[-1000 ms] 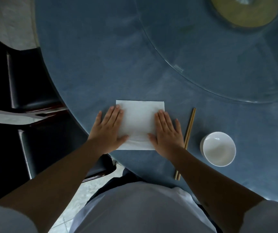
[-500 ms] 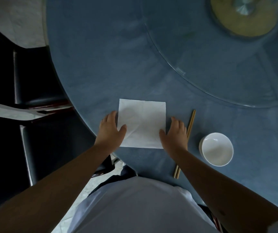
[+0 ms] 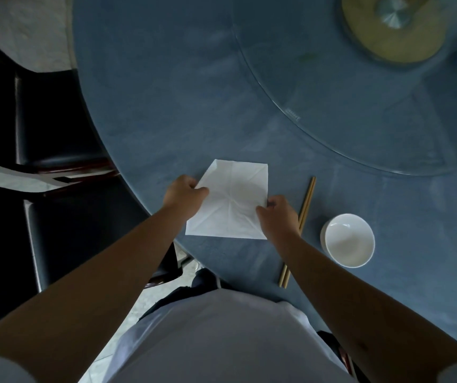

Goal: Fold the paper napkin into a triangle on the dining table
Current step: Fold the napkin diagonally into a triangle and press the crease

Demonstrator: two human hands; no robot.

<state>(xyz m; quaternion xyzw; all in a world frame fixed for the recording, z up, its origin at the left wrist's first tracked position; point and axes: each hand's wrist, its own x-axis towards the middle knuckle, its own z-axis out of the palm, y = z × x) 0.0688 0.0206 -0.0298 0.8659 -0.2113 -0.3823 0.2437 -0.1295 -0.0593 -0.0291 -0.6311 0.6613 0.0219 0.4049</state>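
Head view is looking down over a pale shirt at 6 o'clock, with both bare forearms reaching up toward a round blue table. Just past the near rim, the left hand is curling its fingers and thumb round the left edge of the napkin, pinching the paper between thumb and fingers. Opposite it, the right hand is pinching the napkin's right edge the same way, thumb on top and fingers curled. Between the two hands the napkin is lying unfolded and creased, white, with fold lines radiating from its middle; its near edge is resting on the table, while whether the gripped sides are lifting clear cannot be told. At 3 o'clock of the right hand, just beside it, a pair of chopsticks is lying on the table, running from 7 to 1 o'clock and partly hidden by the right wrist. Farther toward 3 o'clock, apart from the chopsticks, a white bowl is sitting upright. At 9 o'clock, dark chairs are standing against the table's edge. Toward 1 o'clock, a glass turntable is covering the far part of the table, and a yellowish disc with a metal hub is showing at its centre, blurred.
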